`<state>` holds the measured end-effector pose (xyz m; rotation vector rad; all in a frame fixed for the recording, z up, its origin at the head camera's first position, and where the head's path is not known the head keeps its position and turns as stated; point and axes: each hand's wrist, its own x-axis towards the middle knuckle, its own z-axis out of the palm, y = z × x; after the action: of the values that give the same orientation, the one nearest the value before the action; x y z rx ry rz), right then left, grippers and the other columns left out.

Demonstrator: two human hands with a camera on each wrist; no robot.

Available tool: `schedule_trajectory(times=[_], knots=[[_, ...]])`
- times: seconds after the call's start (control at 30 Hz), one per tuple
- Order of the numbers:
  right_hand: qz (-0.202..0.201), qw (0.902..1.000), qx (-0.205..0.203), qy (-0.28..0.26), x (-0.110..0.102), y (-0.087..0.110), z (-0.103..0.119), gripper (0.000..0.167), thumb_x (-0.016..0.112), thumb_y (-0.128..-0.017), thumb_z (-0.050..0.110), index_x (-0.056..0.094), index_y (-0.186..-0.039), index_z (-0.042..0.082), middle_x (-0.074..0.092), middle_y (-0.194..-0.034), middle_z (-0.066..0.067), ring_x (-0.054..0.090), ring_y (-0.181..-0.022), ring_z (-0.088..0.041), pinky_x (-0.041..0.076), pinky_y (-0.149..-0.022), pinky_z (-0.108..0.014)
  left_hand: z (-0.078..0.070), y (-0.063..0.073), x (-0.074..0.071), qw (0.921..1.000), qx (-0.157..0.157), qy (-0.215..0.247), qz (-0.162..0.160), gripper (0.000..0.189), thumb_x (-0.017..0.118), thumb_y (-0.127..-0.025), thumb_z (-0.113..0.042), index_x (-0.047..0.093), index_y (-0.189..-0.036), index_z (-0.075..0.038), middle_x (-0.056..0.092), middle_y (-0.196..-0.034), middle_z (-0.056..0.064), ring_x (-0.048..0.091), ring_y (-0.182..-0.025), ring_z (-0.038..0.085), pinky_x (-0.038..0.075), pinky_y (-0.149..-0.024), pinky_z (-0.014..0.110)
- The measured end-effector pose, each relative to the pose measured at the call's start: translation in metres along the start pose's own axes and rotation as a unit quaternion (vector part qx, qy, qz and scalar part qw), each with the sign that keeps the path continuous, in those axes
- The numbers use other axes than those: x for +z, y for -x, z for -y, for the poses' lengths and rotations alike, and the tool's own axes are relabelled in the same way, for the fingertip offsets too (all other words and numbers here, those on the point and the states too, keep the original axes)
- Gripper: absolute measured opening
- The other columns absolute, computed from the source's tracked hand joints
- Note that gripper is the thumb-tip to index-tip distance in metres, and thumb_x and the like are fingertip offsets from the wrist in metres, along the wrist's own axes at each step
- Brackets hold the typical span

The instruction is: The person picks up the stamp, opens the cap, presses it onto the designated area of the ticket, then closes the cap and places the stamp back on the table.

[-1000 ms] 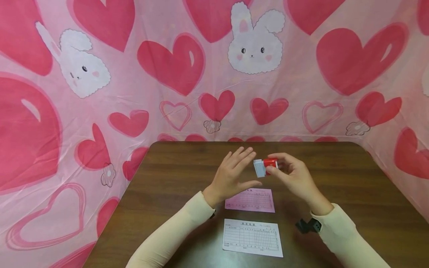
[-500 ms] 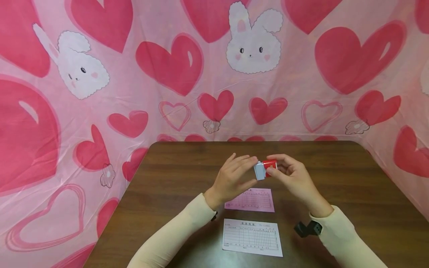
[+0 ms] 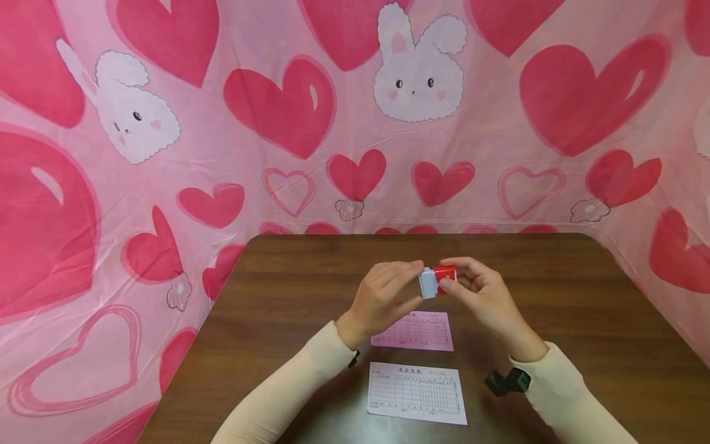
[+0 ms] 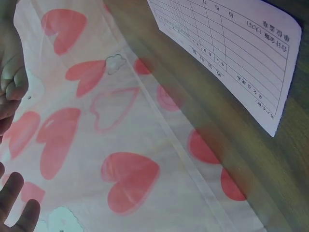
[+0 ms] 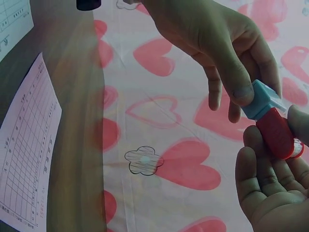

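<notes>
A small stamp with a red body [image 3: 444,272] and a pale blue-grey cap [image 3: 428,284] is held above the table in the head view. My right hand [image 3: 488,299] grips the red body between thumb and fingers. From the other side, my left hand [image 3: 379,296] pinches the cap with its thumb below and fingertips above. The right wrist view shows the cap [image 5: 262,100] still joined to the red body [image 5: 275,133], the left thumb pressed along its side. In the left wrist view only parts of the hands show at the left edge; the stamp is out of that view.
A pink printed form [image 3: 416,336] lies on the brown wooden table [image 3: 288,277] beneath the hands, partly covered by the left one. Nearer the front edge lies a white form [image 3: 417,394]. Pink heart-patterned cloth [image 3: 344,123] hangs behind and beside the table.
My left hand, spread beside the stamp a second ago, has brought its fingers and thumb together onto the cap. The right hand has hardly moved and keeps its grip on the red body.
</notes>
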<state>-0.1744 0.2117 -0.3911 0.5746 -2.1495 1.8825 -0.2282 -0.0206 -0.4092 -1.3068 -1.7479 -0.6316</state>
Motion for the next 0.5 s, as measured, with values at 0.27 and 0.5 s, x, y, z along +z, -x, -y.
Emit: schedule_trajectory(times=[0.27, 0.5], knots=[[-0.009, 0.9998, 0.003, -0.016, 0.0026, -0.0002, -0.0023, 0.033, 0.072, -0.095, -0.008, 0.070, -0.126, 0.003, 0.076, -0.099, 0.002, 0.073, -0.082, -0.012, 0.061, -0.078, -0.026, 0.0006, 0.0011, -0.0018, 1.0000, -0.004, 0.001, 0.002, 0.065, 0.096, -0.078, -0.017, 0.066, -0.132, 0.000, 0.075, -0.126, 0.012, 0.074, -0.111, 0.021, 0.056, -0.096, 0.030], [-0.014, 0.9997, 0.009, -0.016, 0.0044, -0.0014, -0.0029, 0.030, 0.071, -0.097, -0.006, 0.069, -0.126, 0.001, 0.077, -0.101, 0.002, 0.074, -0.083, -0.012, 0.061, -0.080, -0.027, 0.0020, 0.0025, -0.0011, 0.9999, -0.011, 0.002, 0.003, 0.065, 0.096, -0.078, -0.016, 0.066, -0.133, 0.000, 0.075, -0.128, 0.012, 0.074, -0.110, 0.021, 0.057, -0.092, 0.028]])
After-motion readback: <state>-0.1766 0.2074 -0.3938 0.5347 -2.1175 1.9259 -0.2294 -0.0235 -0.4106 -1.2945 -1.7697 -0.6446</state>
